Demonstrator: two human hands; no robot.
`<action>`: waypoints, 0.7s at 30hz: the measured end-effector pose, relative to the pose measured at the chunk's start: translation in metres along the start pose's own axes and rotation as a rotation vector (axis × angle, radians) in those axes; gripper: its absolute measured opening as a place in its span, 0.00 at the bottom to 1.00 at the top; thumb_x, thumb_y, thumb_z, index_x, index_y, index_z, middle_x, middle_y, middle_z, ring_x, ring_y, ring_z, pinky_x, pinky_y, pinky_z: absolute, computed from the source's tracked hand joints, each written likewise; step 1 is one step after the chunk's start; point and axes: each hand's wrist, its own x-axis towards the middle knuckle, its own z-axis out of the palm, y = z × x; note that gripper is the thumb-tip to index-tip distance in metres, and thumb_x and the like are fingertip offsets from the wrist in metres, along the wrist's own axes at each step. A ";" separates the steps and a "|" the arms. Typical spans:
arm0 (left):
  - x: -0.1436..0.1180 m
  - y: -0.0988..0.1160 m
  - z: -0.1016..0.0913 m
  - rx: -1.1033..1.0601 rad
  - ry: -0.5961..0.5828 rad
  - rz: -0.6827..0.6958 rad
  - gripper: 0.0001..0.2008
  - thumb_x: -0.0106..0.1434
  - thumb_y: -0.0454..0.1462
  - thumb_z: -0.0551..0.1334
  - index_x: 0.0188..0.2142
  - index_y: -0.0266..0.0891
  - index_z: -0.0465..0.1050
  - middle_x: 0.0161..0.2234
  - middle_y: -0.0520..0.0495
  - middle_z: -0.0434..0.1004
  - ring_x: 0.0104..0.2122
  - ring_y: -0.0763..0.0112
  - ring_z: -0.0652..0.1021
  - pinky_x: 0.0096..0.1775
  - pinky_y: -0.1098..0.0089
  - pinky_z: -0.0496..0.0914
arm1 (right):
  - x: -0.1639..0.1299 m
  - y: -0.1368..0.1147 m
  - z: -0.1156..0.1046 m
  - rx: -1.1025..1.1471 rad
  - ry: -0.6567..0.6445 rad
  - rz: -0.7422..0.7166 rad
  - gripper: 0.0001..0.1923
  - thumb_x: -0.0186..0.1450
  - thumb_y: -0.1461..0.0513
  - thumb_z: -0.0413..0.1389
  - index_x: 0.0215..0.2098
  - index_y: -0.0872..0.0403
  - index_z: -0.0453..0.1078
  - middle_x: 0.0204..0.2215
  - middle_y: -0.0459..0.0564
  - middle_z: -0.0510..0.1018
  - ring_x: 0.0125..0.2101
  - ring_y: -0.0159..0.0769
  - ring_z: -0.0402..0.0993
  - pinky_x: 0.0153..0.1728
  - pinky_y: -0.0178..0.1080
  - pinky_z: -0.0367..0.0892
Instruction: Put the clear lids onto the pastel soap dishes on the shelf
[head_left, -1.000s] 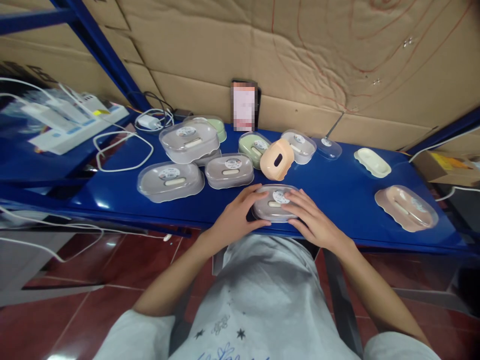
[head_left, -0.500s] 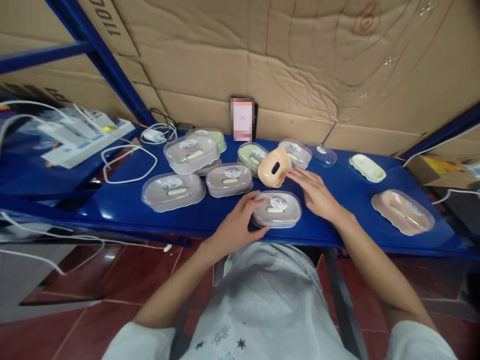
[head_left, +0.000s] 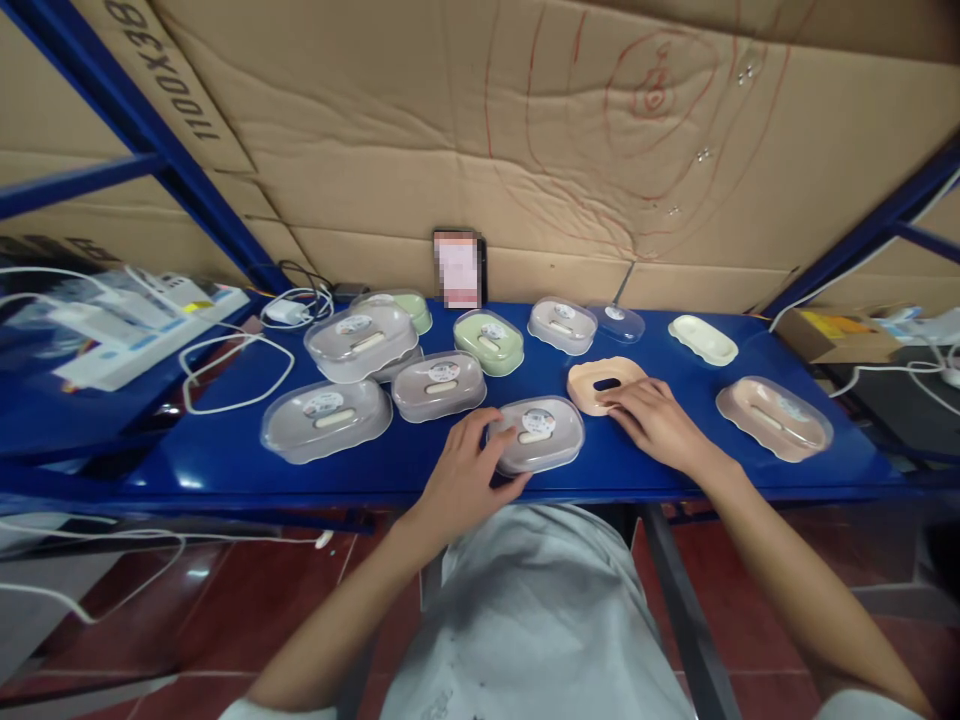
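My left hand (head_left: 472, 462) curls around the left end of a grey soap box (head_left: 517, 455) with a clear lid, a round label and a pale oval bar on top. Its thumb lies at the front and the fingers reach over the lid. To the right, a peach soap dish part (head_left: 579, 388) with a dark oval slot lies flat on the table. My right hand (head_left: 656, 425) grips its right front edge, fingers bent at the slot and covering part of the rim.
Several lidded grey boxes (head_left: 326, 425) stand at left, with a green one (head_left: 487, 345) behind. A clear lid (head_left: 619, 322), cream dish (head_left: 703, 340) and pink lidded box (head_left: 772, 420) are at right. A phone (head_left: 459, 268) leans on cardboard; a power strip (head_left: 150, 340) lies left.
The peach part was tilted up beside the green box; it has come down flat, to the right. My right hand moved with it and its fingers bent. My left hand stays at the grey box.
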 end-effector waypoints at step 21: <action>0.037 0.033 0.016 0.022 -0.254 0.300 0.11 0.78 0.38 0.61 0.57 0.44 0.76 0.60 0.43 0.78 0.62 0.53 0.75 0.62 0.50 0.71 | 0.046 0.049 -0.012 -0.073 -0.039 0.603 0.25 0.80 0.51 0.43 0.61 0.52 0.76 0.63 0.60 0.78 0.63 0.51 0.74 0.65 0.52 0.67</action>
